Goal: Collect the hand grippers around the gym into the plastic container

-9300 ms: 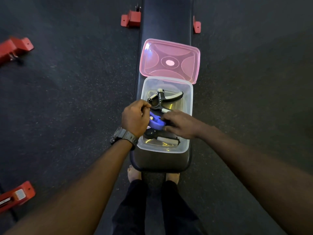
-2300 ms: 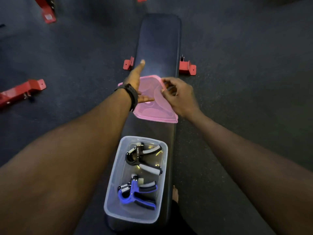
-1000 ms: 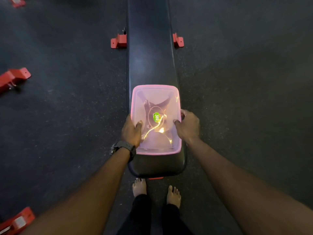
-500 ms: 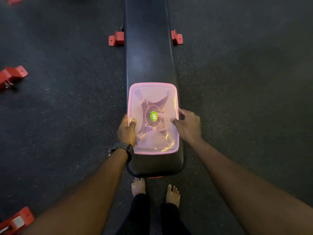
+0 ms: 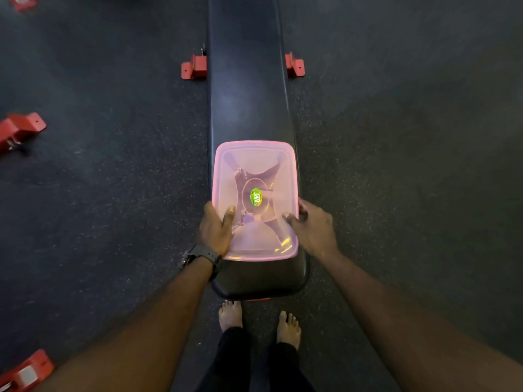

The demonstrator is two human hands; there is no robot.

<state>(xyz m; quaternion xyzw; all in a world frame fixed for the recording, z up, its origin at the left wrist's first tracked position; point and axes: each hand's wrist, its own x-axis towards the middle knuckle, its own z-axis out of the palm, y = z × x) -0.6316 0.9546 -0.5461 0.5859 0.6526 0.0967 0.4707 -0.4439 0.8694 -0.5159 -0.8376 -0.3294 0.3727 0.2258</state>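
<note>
both hands, left (image 5: 216,230) and right (image 5: 312,227), are gripping the box (image 5: 256,244) sides, thumbs pressing the pink lid (image 5: 254,154) down, so the job is looking almost done.

Lidded plastic container (image 5: 256,251) w/ pink lid (image 5: 249,154), grippers (image 5: 249,176) faintly inside, on bench end.

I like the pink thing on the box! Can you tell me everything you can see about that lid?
The pink lid is see-through plastic, a rounded rectangle with a moulded X pattern and a green oval sticker in its middle. It lies flat on the container on the black bench. The left hand and right hand grip its near sides, thumbs on top.
</note>
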